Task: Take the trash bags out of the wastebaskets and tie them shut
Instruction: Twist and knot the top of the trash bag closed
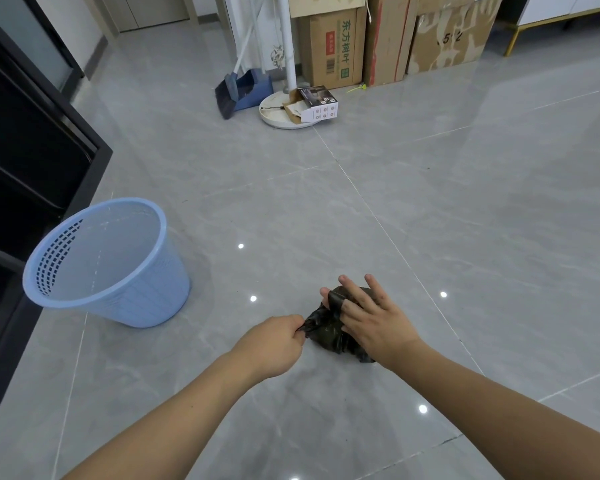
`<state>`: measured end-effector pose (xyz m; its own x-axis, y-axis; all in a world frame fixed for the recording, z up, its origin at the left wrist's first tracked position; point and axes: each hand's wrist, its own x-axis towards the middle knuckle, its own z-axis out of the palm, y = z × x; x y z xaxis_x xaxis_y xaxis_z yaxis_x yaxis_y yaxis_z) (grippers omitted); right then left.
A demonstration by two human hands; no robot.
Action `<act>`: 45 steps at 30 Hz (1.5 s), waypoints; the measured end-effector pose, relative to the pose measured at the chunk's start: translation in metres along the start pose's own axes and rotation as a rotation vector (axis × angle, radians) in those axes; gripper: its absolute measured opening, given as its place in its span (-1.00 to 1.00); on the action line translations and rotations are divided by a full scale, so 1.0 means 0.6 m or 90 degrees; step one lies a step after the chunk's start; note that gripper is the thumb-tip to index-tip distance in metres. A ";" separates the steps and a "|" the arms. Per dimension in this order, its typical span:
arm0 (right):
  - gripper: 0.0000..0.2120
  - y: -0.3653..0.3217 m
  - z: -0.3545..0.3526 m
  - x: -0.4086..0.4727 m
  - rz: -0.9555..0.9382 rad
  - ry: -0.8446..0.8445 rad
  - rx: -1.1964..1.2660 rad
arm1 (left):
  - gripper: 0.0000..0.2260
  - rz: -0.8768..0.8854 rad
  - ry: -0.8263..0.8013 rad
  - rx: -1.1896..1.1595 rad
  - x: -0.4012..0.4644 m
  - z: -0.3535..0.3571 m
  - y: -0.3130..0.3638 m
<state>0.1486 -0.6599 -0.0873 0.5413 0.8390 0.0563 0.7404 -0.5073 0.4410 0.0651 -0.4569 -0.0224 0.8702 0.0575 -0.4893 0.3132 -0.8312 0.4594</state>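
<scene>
- Two bare hands work on one small black trash bag (329, 332) that lies on the grey tiled floor (430, 202), low in the view and a little right of centre.
- The left hand (274, 344) is curled into a fist and pinches a twisted end of the bag, drawn out to the bag's left side.
- The right hand (371, 317) lies on top of the bag with its fingers spread; a strip of the black plastic is looped over one finger, and the thumb tip shows at the bag's far left edge. So this hand is caught up in the bag, though how tightly it grips cannot be told.
- The bag itself is crumpled into a low bundle, mostly hidden under the right hand.
- Both forearms reach in from the bottom edge of the view.
- To the left of the hands, well apart from the bag, a light blue plastic wastebasket (108, 265) with a perforated wall stands tilted, with no bag lining it.
- A dark cabinet (25, 150) runs along the left edge, just beside the wastebasket.
- Far across the floor stand a broom and blue dustpan (239, 90), a white round stand base (284, 114) with a small open box (312, 103) on it, and cardboard boxes (333, 46) against the wall.
</scene>
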 end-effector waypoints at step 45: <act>-0.80 0.035 0.023 -0.001 -0.022 0.052 0.469 | -0.77 0.269 0.182 0.222 0.026 0.011 0.017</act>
<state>0.1696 -0.6738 -0.0905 0.5030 0.8541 0.1324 0.8473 -0.4570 -0.2705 0.0792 -0.4680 -0.0300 0.9744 -0.2110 -0.0773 -0.1823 -0.9434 0.2772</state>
